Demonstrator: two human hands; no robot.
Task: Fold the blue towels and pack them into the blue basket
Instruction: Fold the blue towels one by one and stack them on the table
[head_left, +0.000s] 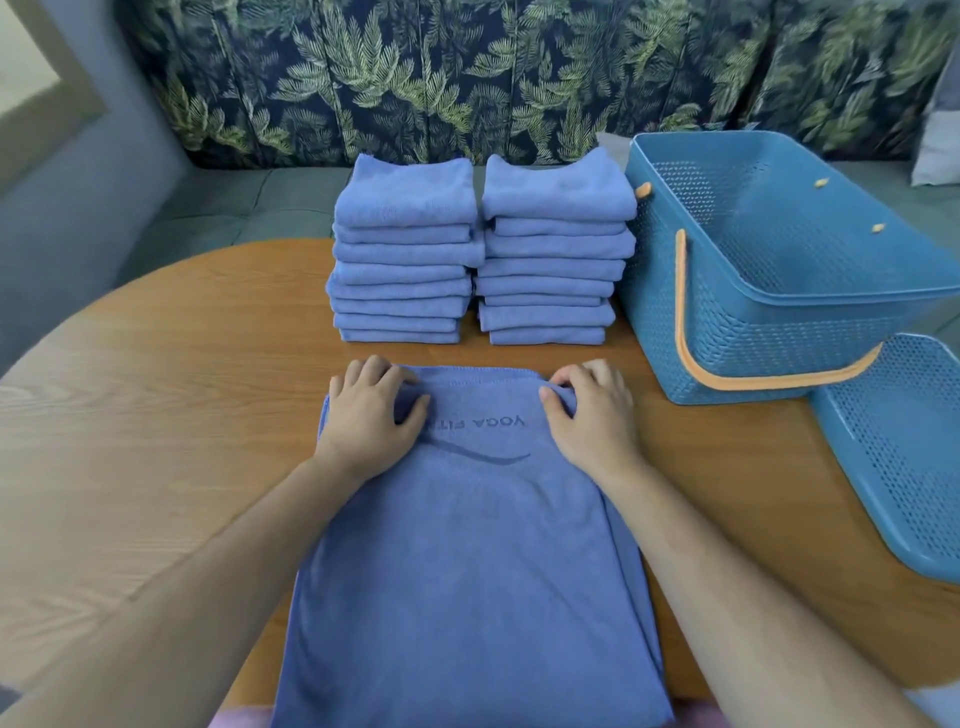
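A rounded wooden worktop (156, 415) fills the head view, with a sofa back covered in dark fabric printed with green palm leaves (415, 78) behind it.

Directly in front of me lies a blue towel (467, 561), spread flat in a long strip that runs from the near edge of the worktop away from me. Dark lettering and a curved line are printed near its far end, upside down from where I sit.

My left hand (371, 415) rests on the far left corner of the towel, and my right hand (592, 413) on the far right corner. The fingers (563, 382) of both hands are curled over the far edge, pinching the cloth, which bunches slightly under them.

Beyond the towel stand two stacks of folded blue towels, side by side and nearly touching: a left stack (405, 260) and a right stack (553, 254).

To the right of the stacks sits the blue basket (727, 332), a perforated plastic tub with an orange handle (691, 332) hanging down its near side. Nothing shows inside it. A matching blue perforated lid (904, 467) lies flat just in front of it, at the right edge.
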